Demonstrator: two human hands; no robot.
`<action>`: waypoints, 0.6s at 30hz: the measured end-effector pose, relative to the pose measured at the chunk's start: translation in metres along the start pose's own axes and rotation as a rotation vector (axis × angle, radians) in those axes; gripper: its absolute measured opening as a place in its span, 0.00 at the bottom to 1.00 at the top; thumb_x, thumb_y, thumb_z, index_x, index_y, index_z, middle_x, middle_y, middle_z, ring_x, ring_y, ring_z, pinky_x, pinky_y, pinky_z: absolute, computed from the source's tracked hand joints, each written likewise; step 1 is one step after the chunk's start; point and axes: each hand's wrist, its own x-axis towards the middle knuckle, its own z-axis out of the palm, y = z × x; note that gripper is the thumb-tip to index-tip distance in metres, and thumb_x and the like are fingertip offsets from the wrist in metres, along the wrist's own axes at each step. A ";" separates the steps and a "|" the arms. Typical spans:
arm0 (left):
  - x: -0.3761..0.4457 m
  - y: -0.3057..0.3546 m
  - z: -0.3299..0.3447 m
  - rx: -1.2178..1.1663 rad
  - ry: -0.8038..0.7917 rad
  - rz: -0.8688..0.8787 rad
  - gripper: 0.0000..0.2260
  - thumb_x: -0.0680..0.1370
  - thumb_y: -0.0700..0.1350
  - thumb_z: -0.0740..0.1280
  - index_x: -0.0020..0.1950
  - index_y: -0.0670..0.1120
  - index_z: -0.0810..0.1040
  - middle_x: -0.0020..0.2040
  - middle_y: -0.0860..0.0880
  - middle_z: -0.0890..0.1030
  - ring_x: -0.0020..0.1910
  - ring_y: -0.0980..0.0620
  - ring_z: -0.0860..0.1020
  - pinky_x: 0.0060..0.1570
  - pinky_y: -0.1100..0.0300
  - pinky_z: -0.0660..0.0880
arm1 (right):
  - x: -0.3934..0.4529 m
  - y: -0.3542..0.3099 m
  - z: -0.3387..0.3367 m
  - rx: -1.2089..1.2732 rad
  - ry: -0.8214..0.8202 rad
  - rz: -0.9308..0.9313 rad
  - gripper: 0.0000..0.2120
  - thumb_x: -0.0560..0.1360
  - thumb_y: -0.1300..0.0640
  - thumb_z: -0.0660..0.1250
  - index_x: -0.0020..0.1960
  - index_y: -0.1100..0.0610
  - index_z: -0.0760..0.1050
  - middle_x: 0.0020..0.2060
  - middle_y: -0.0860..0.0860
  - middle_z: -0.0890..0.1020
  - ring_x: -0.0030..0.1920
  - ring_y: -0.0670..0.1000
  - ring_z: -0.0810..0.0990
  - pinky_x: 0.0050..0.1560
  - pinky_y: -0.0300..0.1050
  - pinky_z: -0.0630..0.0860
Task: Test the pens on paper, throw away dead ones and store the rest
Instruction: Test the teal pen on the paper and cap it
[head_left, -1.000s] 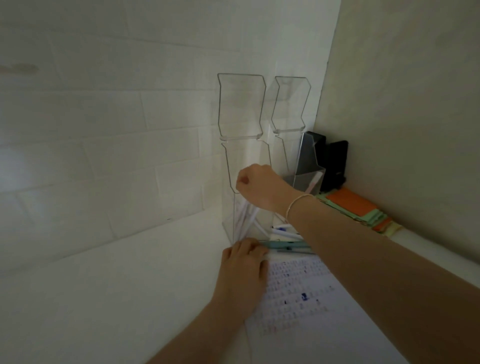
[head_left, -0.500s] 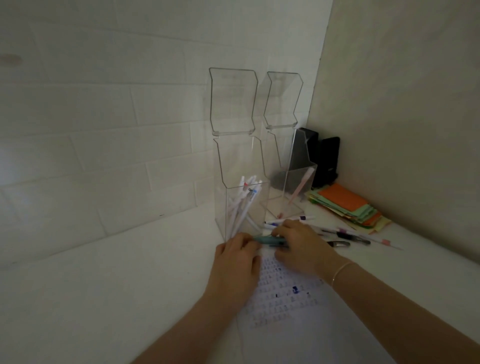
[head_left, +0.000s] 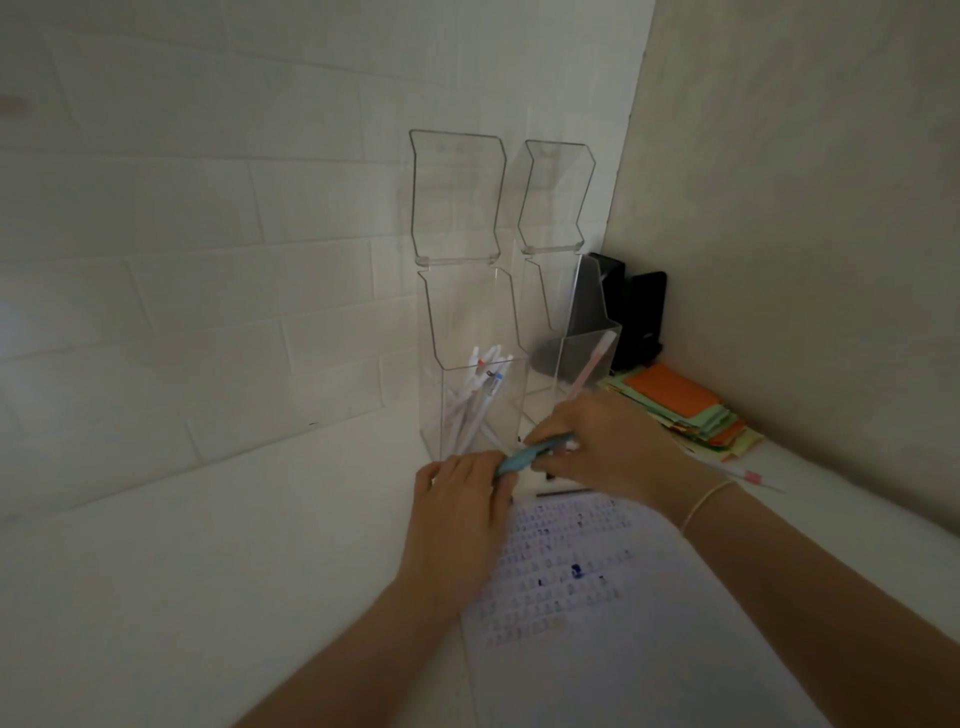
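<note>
Head view: both hands, left (head_left: 457, 512) and right (head_left: 605, 447), pinch a teal pen (head_left: 530, 454); a yanked cap could knock the clear holder (head_left: 475, 395) mid-frame.

— What sits in the far corner, up at one o'clock?
— Two black objects (head_left: 644, 317) standing against the beige wall (head_left: 810, 208), too dark to make out

— And nearer, at two o'clock?
— A stack of coloured paper (head_left: 685, 410), orange and green sheets, lying on the white counter (head_left: 182, 571)

— Behind, at eleven?
— A white brick wall (head_left: 208, 234)
</note>
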 end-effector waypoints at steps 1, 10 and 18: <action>0.002 0.002 -0.002 -0.024 0.009 -0.018 0.15 0.80 0.52 0.51 0.49 0.49 0.76 0.39 0.54 0.78 0.38 0.52 0.76 0.47 0.56 0.70 | 0.001 -0.001 0.000 0.075 0.091 0.063 0.17 0.70 0.48 0.73 0.58 0.49 0.78 0.47 0.46 0.81 0.46 0.46 0.77 0.49 0.37 0.71; -0.002 0.018 -0.014 -0.258 -0.016 0.079 0.15 0.81 0.53 0.50 0.62 0.52 0.70 0.35 0.64 0.69 0.36 0.66 0.73 0.36 0.76 0.67 | -0.008 -0.027 0.016 1.431 -0.105 0.445 0.12 0.73 0.56 0.71 0.36 0.58 0.70 0.25 0.50 0.74 0.25 0.48 0.69 0.27 0.39 0.69; 0.002 0.025 -0.020 -0.376 0.043 -0.061 0.18 0.74 0.65 0.56 0.41 0.54 0.77 0.26 0.53 0.74 0.24 0.55 0.71 0.27 0.59 0.71 | -0.016 -0.036 0.011 1.447 0.093 0.449 0.13 0.74 0.60 0.67 0.32 0.62 0.72 0.26 0.61 0.75 0.23 0.55 0.74 0.24 0.41 0.73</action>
